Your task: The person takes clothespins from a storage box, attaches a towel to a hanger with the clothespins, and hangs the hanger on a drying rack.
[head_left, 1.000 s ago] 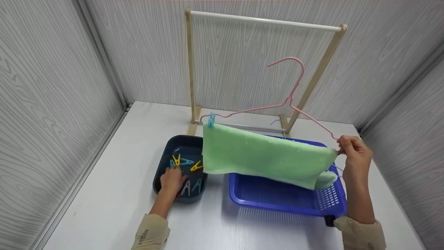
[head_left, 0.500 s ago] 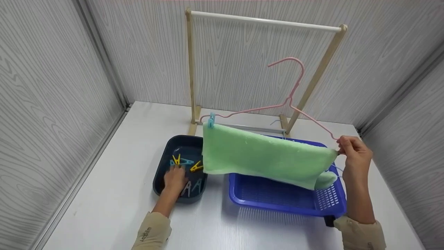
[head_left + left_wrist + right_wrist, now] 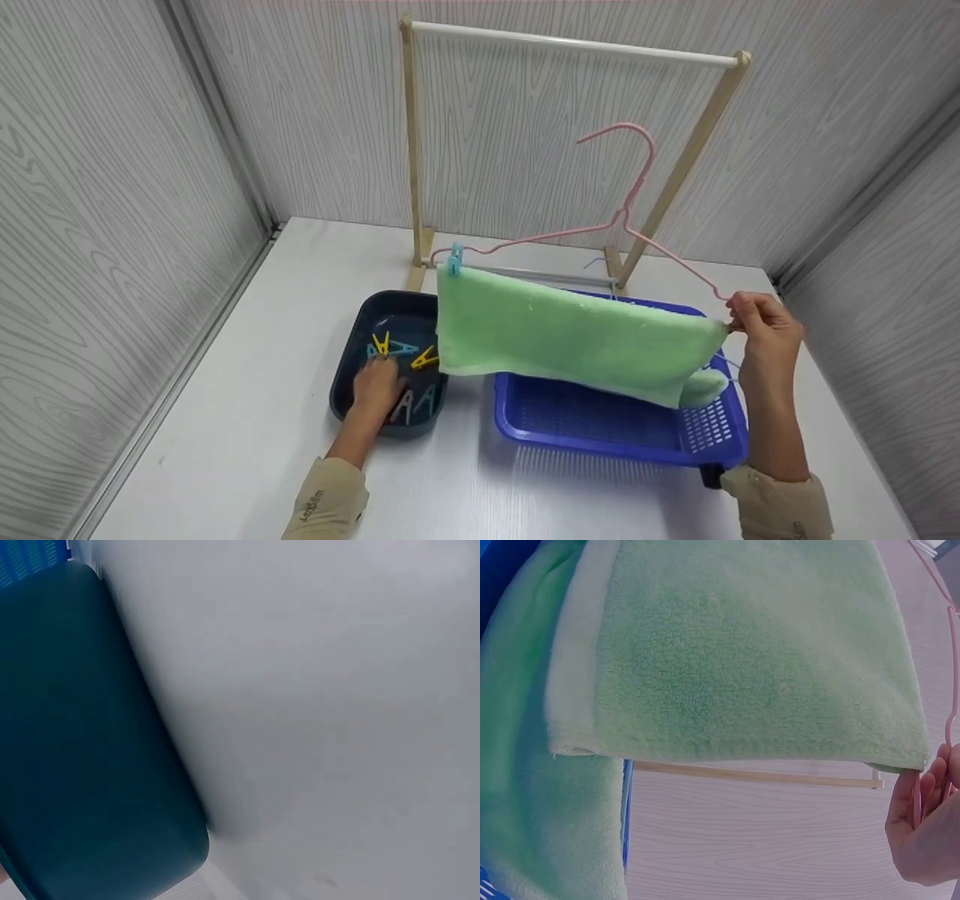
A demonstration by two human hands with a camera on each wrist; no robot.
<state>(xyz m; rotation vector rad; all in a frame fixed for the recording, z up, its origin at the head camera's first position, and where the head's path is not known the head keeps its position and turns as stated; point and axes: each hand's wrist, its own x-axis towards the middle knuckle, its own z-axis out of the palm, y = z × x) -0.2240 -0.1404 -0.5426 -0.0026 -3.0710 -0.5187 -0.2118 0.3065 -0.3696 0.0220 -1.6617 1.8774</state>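
Observation:
My right hand pinches the right end of a pink clothes hanger together with the corner of a light green towel. The right wrist view shows the fingers at that towel corner, beside the pink bar. At the hanger's left end, a light blue clothespin holds the towel's other corner. My left hand reaches down into a dark tray of clothespins, its fingertips hidden beside a yellow clothespin. I cannot tell whether it grips one.
A blue basket stands under the towel, with another green cloth at its right. Behind rises a wooden rack with a white rail. Another yellow clothespin and a white clothespin lie in the tray, among others.
My left hand has shifted slightly forward within the tray, close to the yellow clothespin. The right hand, hanger and towel have stayed almost still.

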